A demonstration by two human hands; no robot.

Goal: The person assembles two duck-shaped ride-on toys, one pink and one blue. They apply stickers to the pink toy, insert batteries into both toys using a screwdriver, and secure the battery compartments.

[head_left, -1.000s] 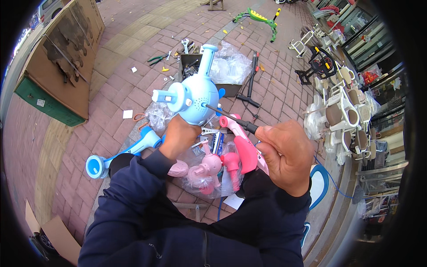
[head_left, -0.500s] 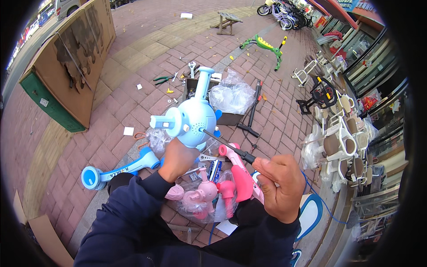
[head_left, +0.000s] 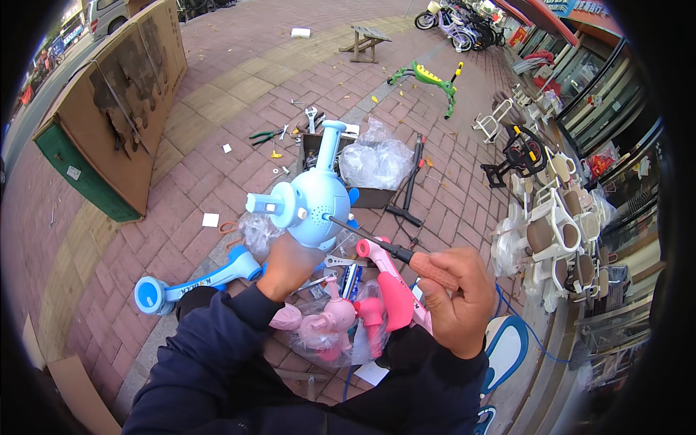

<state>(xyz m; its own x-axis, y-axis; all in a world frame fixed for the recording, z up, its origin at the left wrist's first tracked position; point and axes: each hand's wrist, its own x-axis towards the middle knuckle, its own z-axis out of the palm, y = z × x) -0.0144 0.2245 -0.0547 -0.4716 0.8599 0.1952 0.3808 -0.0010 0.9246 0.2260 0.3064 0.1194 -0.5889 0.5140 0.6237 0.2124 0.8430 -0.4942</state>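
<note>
A light blue plastic toy body point(head_left: 322, 206), round with a long neck and a stub on its left side, is held up by my left hand point(head_left: 290, 261). That hand is closed around its underside, and its fingers are partly hidden. My right hand point(head_left: 458, 296) grips the reddish handle of a screwdriver point(head_left: 388, 251). The screwdriver's long shaft reaches left, its tip at a hole beside small speaker holes in the blue body. Below lie pink plastic parts point(head_left: 337, 319) in clear wrap and a pink arm piece point(head_left: 391, 286). A blue arm piece point(head_left: 210, 279) lies to the left.
Behind the blue body stands a dark tool box point(head_left: 373, 197) with clear plastic wrap point(head_left: 377, 163). Pliers point(head_left: 268, 135) and wrenches lie near it. A large cardboard box point(head_left: 119, 109) stands far left, a green ride-on frame point(head_left: 428, 78) far ahead. White seat parts point(head_left: 562, 232) line the right.
My right hand's fingers have shifted on the screwdriver handle, showing more of it. The blue body sits slightly lower in view; the tip stays at the hole.
</note>
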